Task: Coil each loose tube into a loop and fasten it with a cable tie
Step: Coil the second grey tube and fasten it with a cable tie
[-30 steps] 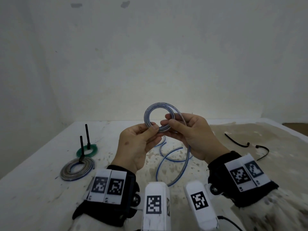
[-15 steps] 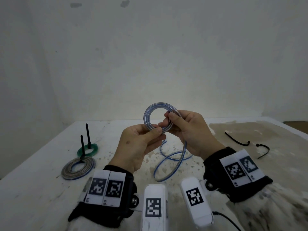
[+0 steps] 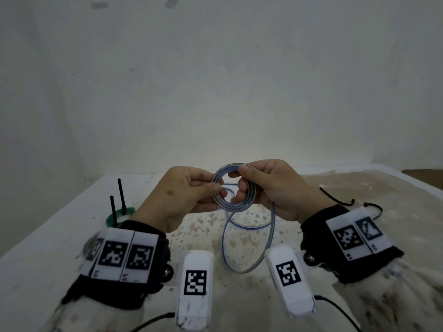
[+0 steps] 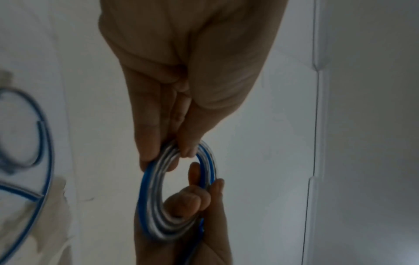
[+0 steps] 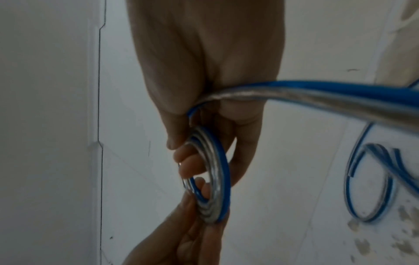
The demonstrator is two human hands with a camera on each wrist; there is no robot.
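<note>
White stained table (image 3: 239, 295) is sitting against a bare wall. Left hand (image 3: 182, 200) is pinching the coiled blue-striped tube (image 3: 233, 206) on its left side, above the table. Right hand (image 3: 271, 188) is gripping its right side; the loose tail (image 3: 247, 269) is hanging down onto the table.

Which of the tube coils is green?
The small coil farthest left-back on the table, with a black tie standing up from it. The coil in the hands is clear with blue stripes; the grey one is mostly hidden.
</note>
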